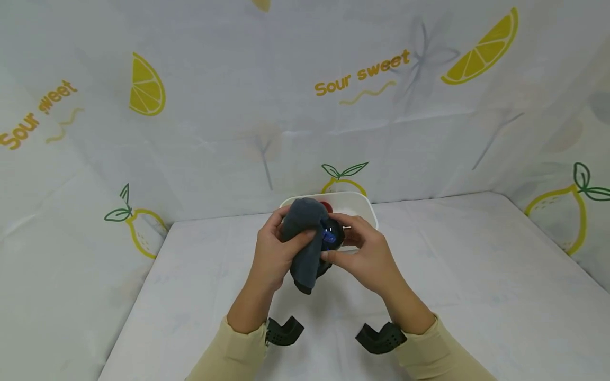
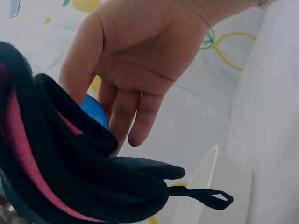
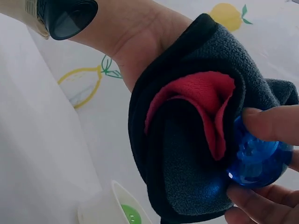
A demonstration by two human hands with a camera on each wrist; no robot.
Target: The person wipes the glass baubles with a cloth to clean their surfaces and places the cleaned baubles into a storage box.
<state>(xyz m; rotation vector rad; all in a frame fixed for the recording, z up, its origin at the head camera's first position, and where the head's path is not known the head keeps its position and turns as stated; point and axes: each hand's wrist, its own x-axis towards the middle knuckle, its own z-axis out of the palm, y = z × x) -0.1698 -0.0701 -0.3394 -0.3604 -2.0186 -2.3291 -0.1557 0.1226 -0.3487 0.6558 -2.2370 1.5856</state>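
Observation:
My left hand [image 1: 269, 256] grips a folded grey towel [image 1: 305, 217], its thumb pressed on the front. The towel has black edging and a hanging loop in the left wrist view, and a pink side [image 3: 201, 91] shows within the folds. From the other side my right hand [image 1: 374, 256] holds a shiny blue see-through ball [image 3: 261, 161] between thumb and fingers. The towel lies against the ball and covers part of it. Both hands are raised over the white table in front of the tub.
Behind the hands stands a white tub [image 1: 355, 203] holding a red thing [image 1: 326, 206] and a green one [image 3: 131, 214]. The white table [image 1: 452, 275] meets a lemon-print sheet [image 1: 214, 106] at the back. Black mounts [image 1: 285, 332] sit at both wrists.

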